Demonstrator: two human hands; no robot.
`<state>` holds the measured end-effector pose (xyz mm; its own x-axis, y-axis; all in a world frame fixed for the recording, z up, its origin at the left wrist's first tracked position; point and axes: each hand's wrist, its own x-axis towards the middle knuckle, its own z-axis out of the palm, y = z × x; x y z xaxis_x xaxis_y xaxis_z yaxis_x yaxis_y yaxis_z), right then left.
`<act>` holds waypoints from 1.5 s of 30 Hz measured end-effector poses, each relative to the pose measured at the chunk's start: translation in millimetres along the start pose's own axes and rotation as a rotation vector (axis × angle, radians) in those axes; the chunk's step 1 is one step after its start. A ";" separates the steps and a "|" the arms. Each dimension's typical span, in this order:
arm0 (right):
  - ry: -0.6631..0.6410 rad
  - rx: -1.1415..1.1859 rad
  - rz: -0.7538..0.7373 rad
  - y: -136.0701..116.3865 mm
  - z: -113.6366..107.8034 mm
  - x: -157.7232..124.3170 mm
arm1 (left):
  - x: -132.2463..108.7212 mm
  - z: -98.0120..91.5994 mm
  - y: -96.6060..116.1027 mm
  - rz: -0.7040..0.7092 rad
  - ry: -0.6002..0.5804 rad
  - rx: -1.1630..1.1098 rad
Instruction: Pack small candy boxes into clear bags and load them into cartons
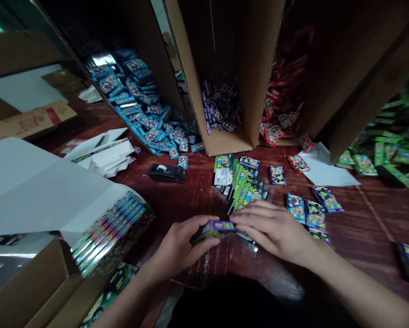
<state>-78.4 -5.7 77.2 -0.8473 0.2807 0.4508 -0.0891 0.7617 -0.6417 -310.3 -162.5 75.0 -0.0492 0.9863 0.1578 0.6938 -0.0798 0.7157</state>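
Observation:
My left hand [182, 241] is closed around a small purple-edged candy packet [218, 226], thumb below and fingers above. Other packets may be stacked under it, but the grip hides them. At its right end is my right hand [276, 230], fingers together and curled over a clear plastic bag [248, 240] with a shiny edge. Just beyond both hands, printed green-and-black bags [243, 187] lie fanned on the dark red table [197, 196]. Right of my right hand lie a blue packet [296, 208] and a black-purple packet [315, 214].
Tall cartons hold blue packets [146, 114], purple packets [221, 105], red packets [272, 130] and green packets [392, 152]. A black tape dispenser [166, 173] stands left of the bags. An open white-lidded box [36, 182] with rows of packets is at left. White paper [327, 168] lies at right.

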 end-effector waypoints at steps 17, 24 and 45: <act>-0.369 0.062 0.177 -8.9 13.4 -13.5 | 18.4 -14.0 13.9 -0.149 -0.538 -0.311; -0.394 0.290 0.190 0.1 5.3 -12.6 | 29.3 -10.6 -11.1 -0.524 -1.127 -0.956; 0.284 0.571 0.699 5.3 64.6 -39.3 | -1.3 -6.2 -7.6 -0.133 -0.415 0.154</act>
<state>-79.3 -50.4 16.0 -0.6531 0.7545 -0.0649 0.0840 -0.0130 -0.9964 -319.9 -164.0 73.6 0.1255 0.9634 -0.2368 0.8013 0.0423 0.5968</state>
